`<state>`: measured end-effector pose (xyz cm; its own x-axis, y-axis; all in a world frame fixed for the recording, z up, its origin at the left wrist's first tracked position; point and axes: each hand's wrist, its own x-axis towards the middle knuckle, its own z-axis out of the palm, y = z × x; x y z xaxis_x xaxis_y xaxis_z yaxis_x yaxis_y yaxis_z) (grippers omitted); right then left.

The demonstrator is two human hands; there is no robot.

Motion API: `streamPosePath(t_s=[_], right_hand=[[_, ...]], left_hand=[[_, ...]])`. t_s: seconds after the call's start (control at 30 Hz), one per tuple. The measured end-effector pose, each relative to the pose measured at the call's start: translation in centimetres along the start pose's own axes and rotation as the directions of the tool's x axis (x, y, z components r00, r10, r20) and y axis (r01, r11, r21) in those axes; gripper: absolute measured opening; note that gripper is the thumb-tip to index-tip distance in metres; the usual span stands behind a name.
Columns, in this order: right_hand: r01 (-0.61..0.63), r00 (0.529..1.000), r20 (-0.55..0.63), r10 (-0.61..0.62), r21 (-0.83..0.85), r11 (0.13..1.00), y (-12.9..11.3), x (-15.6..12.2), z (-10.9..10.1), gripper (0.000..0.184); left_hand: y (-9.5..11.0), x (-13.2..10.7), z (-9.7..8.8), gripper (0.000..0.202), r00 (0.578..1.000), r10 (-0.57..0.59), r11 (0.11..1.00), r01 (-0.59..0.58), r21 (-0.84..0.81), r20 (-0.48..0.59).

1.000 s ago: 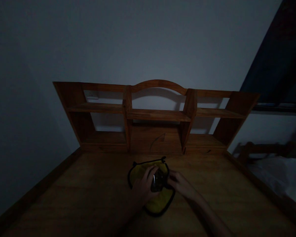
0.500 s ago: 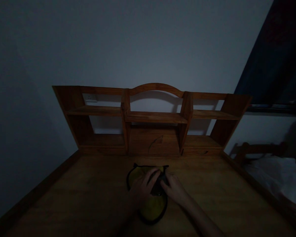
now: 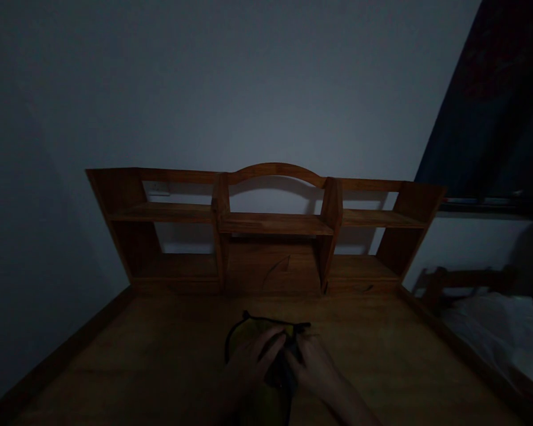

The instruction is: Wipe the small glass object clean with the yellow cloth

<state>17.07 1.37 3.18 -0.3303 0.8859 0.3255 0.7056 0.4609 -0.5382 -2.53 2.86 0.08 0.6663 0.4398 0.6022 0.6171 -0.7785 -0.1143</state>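
Observation:
A yellow-green item with black edging (image 3: 235, 343), like a soft pouch or case, lies on the wooden desk below me. On it is a dark object (image 3: 281, 371), too dim to name, with a slight sheen. From the left, my left hand (image 3: 255, 358) grips it with curled fingers, covering part of the yellow-green item. My right hand (image 3: 315, 364) closes on its right side, thumb and fingers bent, close to a black corner of the edging. The fingertips of both hands nearly meet, and the view there is very dark.
A wooden shelf unit (image 3: 275, 223) stands along the back of the desk (image 3: 160, 349), against a pale wall. Raised side rails (image 3: 462, 349) edge the desk. At the right are a whitish cloth or bag (image 3: 497, 322) and a dark window or curtain (image 3: 497, 118).
The view has tilted up slightly, so shelf and hands sit lower in the picture. Both hands stay on the dark object; the lower part of the yellow-green item looks narrower.

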Motion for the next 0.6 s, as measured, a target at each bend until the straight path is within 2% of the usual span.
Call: streamPosePath(t_s=[0.13,0.33,0.47,0.6], right_hand=[[-0.006,1.000,-0.005,0.006,-0.104,0.995,0.5,0.1,0.5,0.021],[0.012,1.000,-0.018,-0.015,-0.130,0.991,0.4,0.1,0.5,0.022],[-0.009,0.999,-0.035,0.007,-0.048,0.999,0.1,0.1,0.5,0.019],[-0.059,0.996,-0.066,0.064,0.085,0.995,0.2,0.1,1.3,0.018]], left_hand=[[-0.1,-0.1,0.1,0.050,1.000,0.008,0.999,-0.009,0.037,0.006],[-0.3,-0.2,-0.2,0.052,1.000,0.027,0.993,-0.027,0.112,0.006],[-0.4,0.1,-0.3,0.050,1.000,-0.006,0.997,0.008,0.076,-0.015],[-0.4,0.3,-0.8,0.066,0.998,-0.057,0.998,0.057,0.006,-0.026]])
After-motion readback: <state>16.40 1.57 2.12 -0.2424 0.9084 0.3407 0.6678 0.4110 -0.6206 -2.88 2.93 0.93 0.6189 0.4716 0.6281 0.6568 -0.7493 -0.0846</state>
